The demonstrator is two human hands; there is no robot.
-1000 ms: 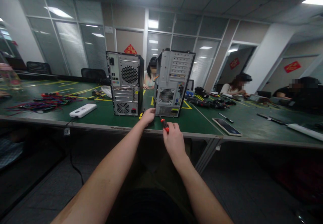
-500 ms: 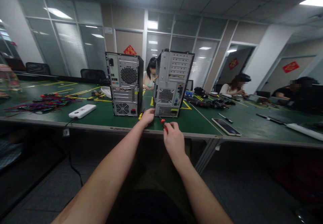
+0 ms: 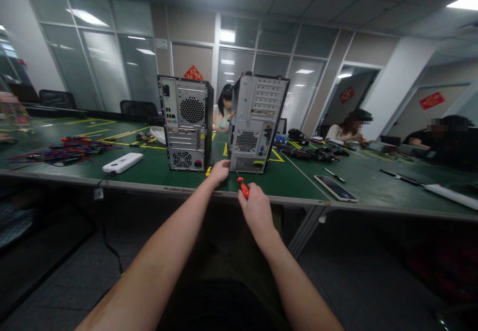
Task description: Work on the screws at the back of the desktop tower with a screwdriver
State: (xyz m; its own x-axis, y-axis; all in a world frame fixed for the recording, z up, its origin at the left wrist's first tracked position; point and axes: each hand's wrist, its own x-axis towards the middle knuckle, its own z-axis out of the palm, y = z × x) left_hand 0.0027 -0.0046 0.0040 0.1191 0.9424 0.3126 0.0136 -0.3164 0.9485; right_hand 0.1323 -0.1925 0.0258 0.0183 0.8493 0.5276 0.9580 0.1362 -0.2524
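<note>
Two computer towers stand with their backs toward me on the green table [image 3: 149,171]: a black-sided one [image 3: 185,123] on the left and a grey one [image 3: 257,122] on the right. My right hand [image 3: 256,209] is closed around a red-handled screwdriver [image 3: 243,187], whose tip points at the grey tower's lower back corner. My left hand [image 3: 219,170] rests on the table between the towers, fingers curled, beside a yellow-handled screwdriver [image 3: 208,168]. Whether it grips that tool is unclear.
A white box with a cable [image 3: 123,163] lies left of the towers, past it a heap of coloured wires [image 3: 63,152]. A phone [image 3: 335,187] and a pen [image 3: 333,173] lie to the right. Three people sit at the far side. The table edge runs just under my hands.
My right hand has shifted slightly with the red screwdriver, turning it near the grey tower's base. My left hand has stayed in place.
</note>
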